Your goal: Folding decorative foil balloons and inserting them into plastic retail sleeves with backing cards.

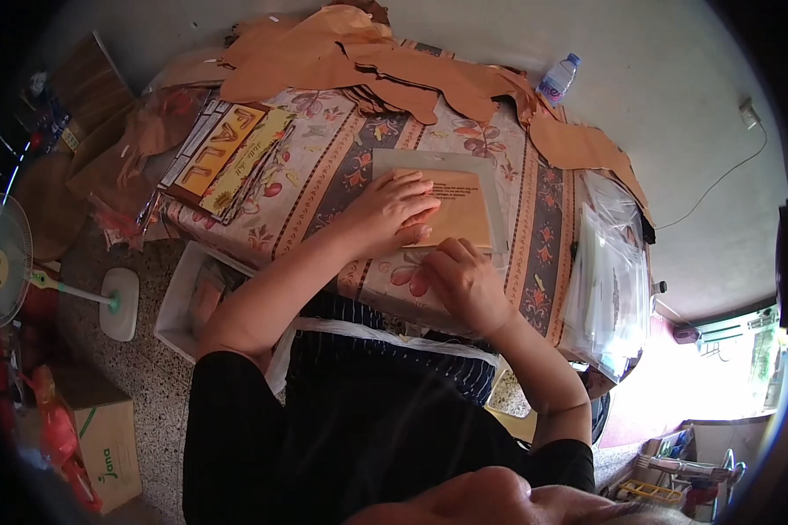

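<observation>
A clear plastic bag [497,229] lies flat on the table in front of me, with a folded tan paper piece [458,226] inside it. Dark print runs across the bag's upper part. My left hand [392,210] rests over the bag's left side, fingers stretched out and pointing right. At the bag's near edge is my right hand [467,278], its fingers curled and pressed together. Whatever is between those fingertips is hidden from view.
Brown cut-out sheets [394,66] pile along the table's far edge by a water bottle [559,79]. Printed packs [228,157] are stacked at left. Clear plastic bags [608,271] lie at right. A white fan [118,302] and a cardboard box [105,437] stand left on the floor.
</observation>
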Demonstrator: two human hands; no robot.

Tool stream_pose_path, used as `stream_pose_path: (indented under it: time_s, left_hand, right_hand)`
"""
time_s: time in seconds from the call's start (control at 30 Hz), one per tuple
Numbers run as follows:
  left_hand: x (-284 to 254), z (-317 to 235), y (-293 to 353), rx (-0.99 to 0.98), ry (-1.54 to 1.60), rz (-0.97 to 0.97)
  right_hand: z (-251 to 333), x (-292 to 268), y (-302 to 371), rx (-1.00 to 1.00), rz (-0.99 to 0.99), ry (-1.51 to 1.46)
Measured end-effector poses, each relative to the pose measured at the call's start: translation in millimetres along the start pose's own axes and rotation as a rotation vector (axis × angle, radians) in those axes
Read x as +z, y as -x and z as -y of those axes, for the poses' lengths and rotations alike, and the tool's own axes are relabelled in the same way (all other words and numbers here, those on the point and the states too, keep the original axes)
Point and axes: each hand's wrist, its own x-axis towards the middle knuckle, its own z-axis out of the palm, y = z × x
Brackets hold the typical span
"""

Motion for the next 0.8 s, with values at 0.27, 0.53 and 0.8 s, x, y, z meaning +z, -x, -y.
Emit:
stream_pose_path:
  time_s: [0.27,0.53,0.8]
  left_hand:
    - [-2.1,-1.2,0.6,-0.005,-0.026,0.017]
    - [-2.1,-3.4,1.1,-0.022,-0.018,0.048]
    - [-2.8,-7.2,0.8,-0.054,-0.036,0.083]
  right_hand:
    - [5.3,5.0,-3.6,-0.087,0.116,0.138]
    - [-4.6,6.1,-2.1,-0.158,0.190,0.161]
    - [-21.4,-54.0,36.9,0.154,0.055,-0.472]
